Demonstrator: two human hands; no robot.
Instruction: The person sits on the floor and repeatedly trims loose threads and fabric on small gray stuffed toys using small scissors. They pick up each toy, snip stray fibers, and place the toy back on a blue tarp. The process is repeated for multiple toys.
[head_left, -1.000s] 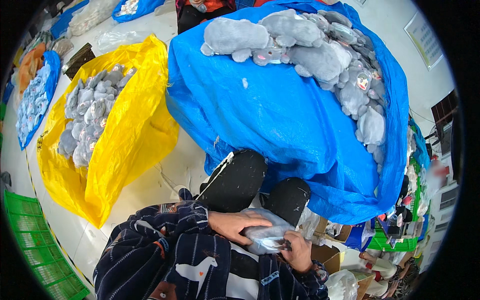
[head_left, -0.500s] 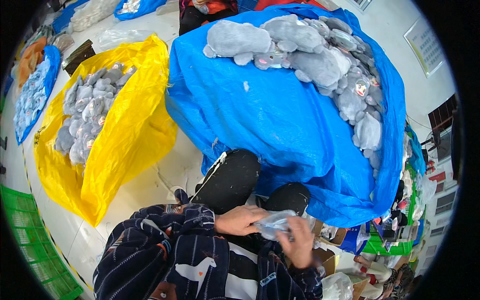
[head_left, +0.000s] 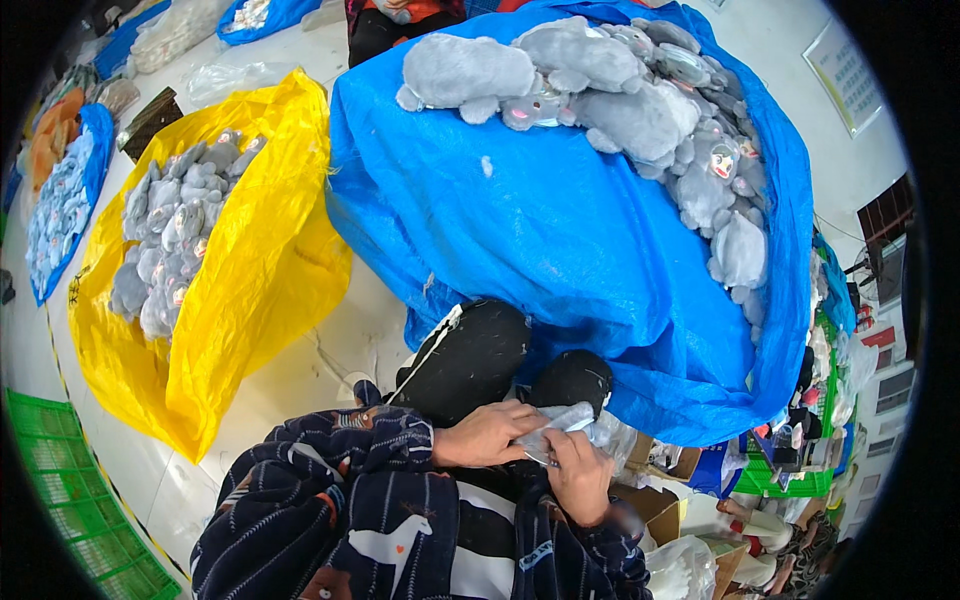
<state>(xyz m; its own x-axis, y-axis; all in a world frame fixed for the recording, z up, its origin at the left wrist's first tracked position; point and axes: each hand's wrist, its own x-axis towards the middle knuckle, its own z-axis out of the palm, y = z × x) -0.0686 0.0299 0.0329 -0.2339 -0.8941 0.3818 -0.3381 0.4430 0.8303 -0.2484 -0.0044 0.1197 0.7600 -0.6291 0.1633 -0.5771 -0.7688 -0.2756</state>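
Our left hand (head_left: pixel 487 434) and right hand (head_left: pixel 577 478) meet in our lap, both gripping a small clear plastic bag (head_left: pixel 563 424) with something grey inside; we can't tell what. Bag sits just above our dark knees, against the big blue sack (head_left: pixel 540 230) piled with grey plush toys (head_left: pixel 640 110). Yellow sack (head_left: pixel 250 290) of more grey plush lies to the left on the floor.
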